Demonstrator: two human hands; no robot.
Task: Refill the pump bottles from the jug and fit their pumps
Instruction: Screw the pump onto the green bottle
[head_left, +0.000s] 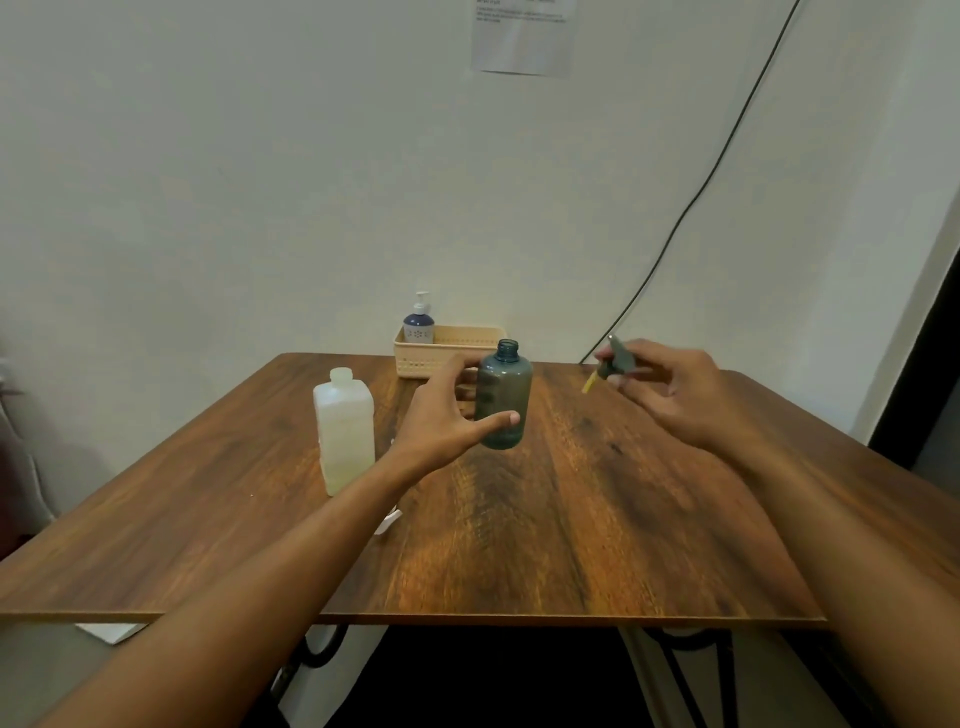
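A dark teal bottle stands upright on the wooden table with its neck open and no pump on it. My left hand is spread around its left side, thumb in front and fingers behind; whether it touches the bottle is unclear. My right hand is raised to the right of the bottle and pinches a dark pump head whose yellowish tube points down and left. A translucent white jug stands uncapped to the left of the bottle.
A beige basket sits at the table's back edge by the wall, holding a blue pump bottle with a white pump. A small white object lies partly hidden under my left forearm. A black cable hangs down the wall.
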